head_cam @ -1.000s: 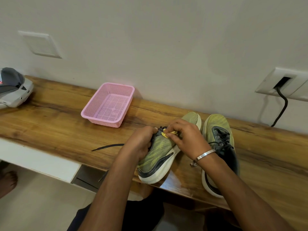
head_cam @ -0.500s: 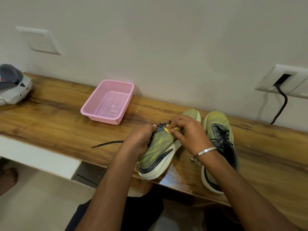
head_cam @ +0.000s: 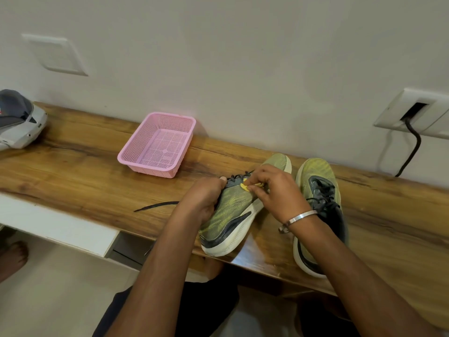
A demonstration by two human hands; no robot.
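A green running shoe (head_cam: 233, 210) with a white sole lies tilted on the wooden shelf (head_cam: 85, 181), its heel over the front edge. My left hand (head_cam: 205, 198) grips the shoe's side near the collar. My right hand (head_cam: 274, 190) pinches a small yellow tab (head_cam: 244, 187) at the dark laces on top of the shoe. One loose black lace end (head_cam: 155, 206) trails left across the wood. The matching second shoe (head_cam: 320, 188) stands laced on the right, partly behind my right forearm.
An empty pink mesh basket (head_cam: 159, 144) sits near the wall to the left. A grey and white shoe (head_cam: 19, 122) lies at the far left. A wall socket with a black cable (head_cam: 413, 144) is at the right. A bare foot (head_cam: 12, 259) shows on the floor.
Both hands stay on the green shoe; the right hand's fingers have shifted slightly at the yellow tab. The view has drifted a little.
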